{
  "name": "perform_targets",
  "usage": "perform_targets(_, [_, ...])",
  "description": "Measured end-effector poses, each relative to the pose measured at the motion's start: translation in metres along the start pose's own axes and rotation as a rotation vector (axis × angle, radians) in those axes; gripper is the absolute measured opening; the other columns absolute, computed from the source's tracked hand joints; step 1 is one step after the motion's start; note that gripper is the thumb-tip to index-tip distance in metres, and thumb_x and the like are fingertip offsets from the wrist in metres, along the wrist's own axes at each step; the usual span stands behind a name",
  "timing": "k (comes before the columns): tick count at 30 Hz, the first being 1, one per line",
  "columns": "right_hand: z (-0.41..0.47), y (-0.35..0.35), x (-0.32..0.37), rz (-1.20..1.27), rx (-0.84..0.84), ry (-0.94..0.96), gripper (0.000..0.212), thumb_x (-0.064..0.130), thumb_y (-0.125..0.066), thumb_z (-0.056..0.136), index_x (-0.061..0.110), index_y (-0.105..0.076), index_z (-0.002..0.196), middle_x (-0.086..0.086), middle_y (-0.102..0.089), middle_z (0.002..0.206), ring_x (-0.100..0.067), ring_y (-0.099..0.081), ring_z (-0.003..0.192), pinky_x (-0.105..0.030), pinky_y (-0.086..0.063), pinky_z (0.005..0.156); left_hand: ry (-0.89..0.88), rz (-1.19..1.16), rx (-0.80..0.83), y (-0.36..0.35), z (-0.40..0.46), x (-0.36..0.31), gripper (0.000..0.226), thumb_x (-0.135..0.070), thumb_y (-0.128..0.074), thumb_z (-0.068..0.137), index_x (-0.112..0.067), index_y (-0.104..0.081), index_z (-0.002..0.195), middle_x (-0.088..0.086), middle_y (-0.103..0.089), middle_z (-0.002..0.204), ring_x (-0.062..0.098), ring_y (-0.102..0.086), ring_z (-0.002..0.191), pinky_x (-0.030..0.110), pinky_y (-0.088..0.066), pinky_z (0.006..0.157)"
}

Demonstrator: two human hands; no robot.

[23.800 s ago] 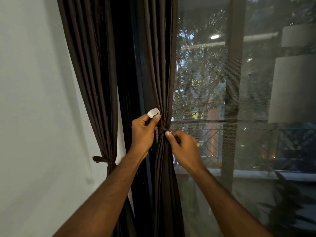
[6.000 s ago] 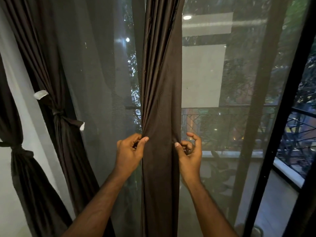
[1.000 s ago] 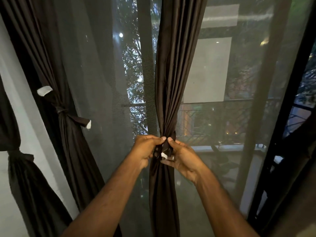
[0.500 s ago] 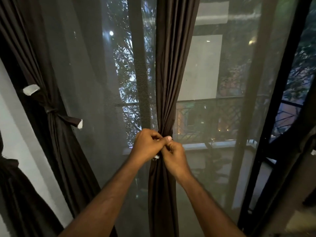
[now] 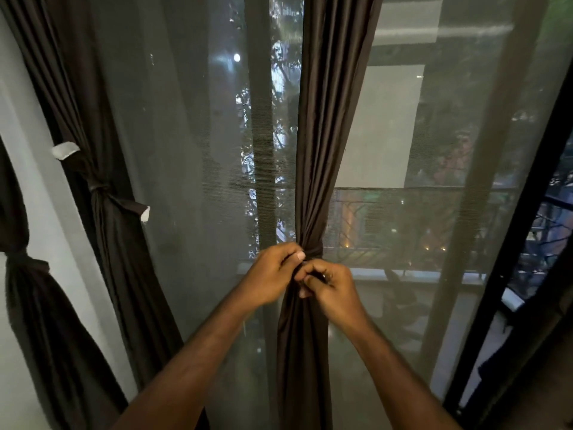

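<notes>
Both hands are closed tight at the curtain's waist. Left hand (image 5: 273, 274): fingers curled, thumb pushed forward against the tie band (image 5: 311, 250), pinching it at the knot. Right hand (image 5: 335, 290): fingers bent in, pinching a dark end of the same band just below the left thumb. The two hands touch. I cannot make out how the band's ends cross, because the fingers cover that.

Middle curtain (image 5: 322, 144): dark brown, hanging near the centre of my view. It is gathered into a narrow neck where the band wraps it. Folds spread above, and a slim column falls below between the two forearms.

Behind it, a grey mesh screen (image 5: 192, 135) runs across the window, with a vertical frame bar (image 5: 260, 150) just left of the curtain. Through the mesh I see a balcony railing (image 5: 418, 225), trees and small lights, all blurred.

Left of the hands, well apart: second curtain (image 5: 114, 243), cinched at its own knot. Two white tabs (image 5: 65, 150) stick out at its band ends, one high on the left, one lower on the right. Further left is a third curtain (image 5: 28, 290), also cinched, against the pale wall (image 5: 18, 187).

Right edge: black door frame (image 5: 511, 249), slanting in my view.
</notes>
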State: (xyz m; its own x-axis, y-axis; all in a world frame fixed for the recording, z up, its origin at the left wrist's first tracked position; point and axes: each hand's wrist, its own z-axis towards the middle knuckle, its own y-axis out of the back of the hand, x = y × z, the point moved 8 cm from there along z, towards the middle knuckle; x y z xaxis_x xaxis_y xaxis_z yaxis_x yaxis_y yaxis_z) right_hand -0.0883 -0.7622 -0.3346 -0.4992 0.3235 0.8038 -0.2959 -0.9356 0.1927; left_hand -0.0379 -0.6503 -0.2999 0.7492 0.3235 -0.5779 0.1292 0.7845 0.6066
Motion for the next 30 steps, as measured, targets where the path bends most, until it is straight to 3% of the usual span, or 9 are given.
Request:
perform_targets(4, [0.004,0.023,0.028,-0.009,-0.016,0.141,0.029,-0.002,-0.056,0.083,0.023,-0.07,0.083,0.003,-0.069,0.076,-0.021,-0.065,0.066,-0.039,-0.054,0.061,-0.011,0.03,-0.032,-0.008,-0.004,-0.01,0.03,-0.036,-0.041,0.099,-0.034,-0.054,0.073,-0.01,-0.044,0.073,0.001,-0.049,0.074,0.024,-0.036,0.069])
perform_targets(7, [0.013,0.032,0.053,-0.048,-0.014,0.242,0.028,0.002,-0.061,0.086,0.03,-0.064,0.091,0.008,-0.066,0.081,-0.018,-0.064,0.074,-0.039,-0.055,0.067,0.004,-0.068,-0.02,-0.018,-0.009,-0.011,0.044,-0.039,-0.04,0.099,-0.005,-0.067,0.094,0.004,-0.056,0.088,0.012,-0.056,0.09,0.037,-0.046,0.081])
perform_targets(9, [0.017,0.038,0.06,-0.036,-0.048,0.257,0.026,0.005,-0.067,0.089,0.03,-0.064,0.098,0.006,-0.066,0.084,-0.02,-0.065,0.077,-0.039,-0.056,0.07,-0.022,-0.045,-0.018,-0.023,-0.01,-0.016,0.045,-0.04,-0.044,0.099,-0.002,-0.065,0.112,0.011,-0.062,0.105,0.023,-0.061,0.105,0.049,-0.049,0.092])
perform_targets(11, [0.02,0.04,0.063,-0.046,-0.056,0.27,0.025,0.01,-0.069,0.091,0.028,-0.063,0.107,0.004,-0.066,0.085,-0.019,-0.066,0.078,-0.041,-0.056,0.072,-0.068,0.013,-0.046,-0.025,-0.011,-0.024,0.039,-0.036,-0.045,0.1,-0.007,-0.064,0.118,0.007,-0.064,0.112,0.022,-0.063,0.109,0.05,-0.051,0.092])
perform_targets(15, [0.011,0.04,0.057,-0.038,0.016,0.288,0.041,0.01,-0.071,0.088,0.026,-0.052,0.12,0.007,-0.065,0.092,-0.018,-0.064,0.087,-0.039,-0.054,0.081,-0.036,0.0,-0.218,-0.01,-0.015,-0.021,0.048,-0.043,-0.042,0.1,-0.002,-0.065,0.094,0.009,-0.061,0.087,0.024,-0.062,0.083,0.051,-0.05,0.074])
perform_targets(17, [0.005,0.038,0.052,-0.187,0.023,0.338,0.052,0.007,-0.071,0.083,0.028,-0.046,0.123,0.009,-0.061,0.106,-0.014,-0.059,0.098,-0.04,-0.052,0.087,-0.022,-0.012,-0.242,-0.006,-0.017,-0.019,0.048,-0.043,-0.044,0.098,-0.001,-0.061,0.082,0.009,-0.057,0.079,0.023,-0.06,0.074,0.048,-0.049,0.068])
perform_targets(21, [0.003,0.031,0.044,-0.476,-0.046,0.389,0.054,0.012,-0.065,0.083,0.026,-0.043,0.13,0.01,-0.058,0.119,-0.018,-0.058,0.103,-0.05,-0.049,0.087,-0.027,0.04,-0.217,-0.005,-0.013,-0.029,0.03,-0.03,-0.051,0.098,-0.027,-0.049,0.068,-0.011,-0.047,0.069,0.003,-0.051,0.065,0.019,-0.037,0.062])
perform_targets(26, [0.0,0.032,0.042,-0.653,-0.144,0.432,0.041,0.02,-0.069,0.088,0.023,-0.052,0.124,0.005,-0.064,0.113,-0.021,-0.06,0.101,-0.045,-0.046,0.081,-0.05,0.111,-0.298,0.005,-0.016,-0.027,0.021,-0.027,-0.06,0.096,-0.02,-0.067,0.078,-0.013,-0.055,0.073,0.0,-0.057,0.07,0.01,-0.038,0.067])
perform_targets(30, [-0.002,0.022,0.044,-0.845,-0.186,0.516,0.032,0.015,-0.064,0.089,0.016,-0.06,0.121,-0.001,-0.066,0.108,-0.026,-0.06,0.094,-0.04,-0.039,0.071,-0.084,0.217,-0.288,0.004,-0.015,-0.03,0.031,-0.034,-0.055,0.099,-0.011,-0.07,0.085,-0.003,-0.059,0.079,0.007,-0.058,0.073,0.02,-0.046,0.07])
